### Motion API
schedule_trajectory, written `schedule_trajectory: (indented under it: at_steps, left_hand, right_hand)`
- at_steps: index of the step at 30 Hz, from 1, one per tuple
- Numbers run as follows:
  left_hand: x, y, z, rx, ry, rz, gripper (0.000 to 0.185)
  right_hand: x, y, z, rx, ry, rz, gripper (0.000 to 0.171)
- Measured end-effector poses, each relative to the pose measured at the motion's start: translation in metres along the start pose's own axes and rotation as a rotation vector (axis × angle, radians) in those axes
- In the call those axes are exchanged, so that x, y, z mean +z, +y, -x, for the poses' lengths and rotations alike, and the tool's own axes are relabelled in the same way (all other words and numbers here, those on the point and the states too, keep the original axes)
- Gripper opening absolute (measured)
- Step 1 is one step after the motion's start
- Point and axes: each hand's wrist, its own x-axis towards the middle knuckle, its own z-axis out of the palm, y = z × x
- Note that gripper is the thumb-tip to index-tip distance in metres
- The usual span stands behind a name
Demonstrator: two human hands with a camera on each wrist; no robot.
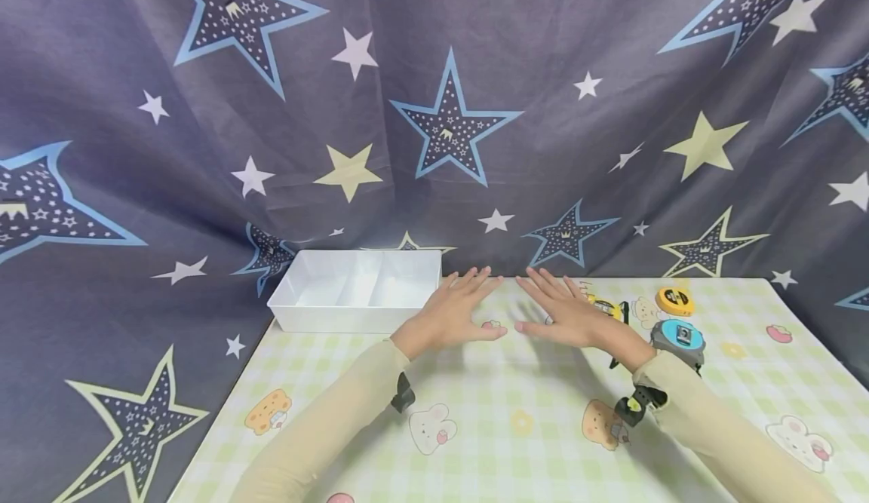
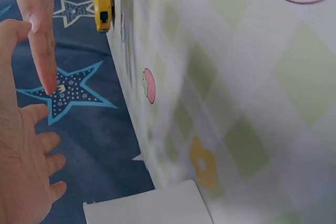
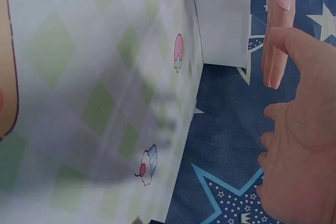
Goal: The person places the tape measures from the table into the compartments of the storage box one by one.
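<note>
My left hand (image 1: 453,313) and right hand (image 1: 565,313) are side by side over the far middle of the table, palms down, fingers straight and spread. Neither holds anything, and their shadows fall on the checked tablecloth (image 1: 516,382) beneath them. In the left wrist view my left hand (image 2: 26,171) is open at the left edge, with fingers of the right hand (image 2: 41,35) above it. The right wrist view has my right hand (image 3: 302,145) open, with a left-hand finger (image 3: 278,24) near the white tray (image 3: 223,14).
A white divided tray (image 1: 356,292) stands at the table's far left corner. A yellow tape measure (image 1: 674,301), a blue-faced grey one (image 1: 679,335) and a yellow-black tool (image 1: 606,307) lie right of my right hand. Star-printed cloth (image 1: 448,126) hangs behind.
</note>
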Motion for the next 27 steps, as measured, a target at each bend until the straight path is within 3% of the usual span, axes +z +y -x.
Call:
schedule_trajectory:
  at_steps: [6, 16, 20, 27]
  left_hand:
    - [-0.010, -0.010, -0.001, -0.036, 0.026, -0.011, 0.093]
    - [-0.043, -0.048, 0.009, -0.168, 0.241, 0.035, 0.084]
    - [-0.058, -0.068, 0.020, -0.282, 0.275, 0.084, 0.082]
    - [-0.074, -0.112, 0.047, -0.512, 0.277, 0.061, 0.083]
  right_hand:
    - [-0.004, 0.002, 0.001, -0.018, 0.022, 0.026, 0.085]
    - [-0.016, 0.007, 0.005, -0.030, 0.042, 0.049, 0.084]
    - [-0.024, 0.008, 0.009, -0.043, 0.065, 0.083, 0.082]
    - [-0.046, 0.014, 0.016, -0.050, 0.075, 0.137, 0.077]
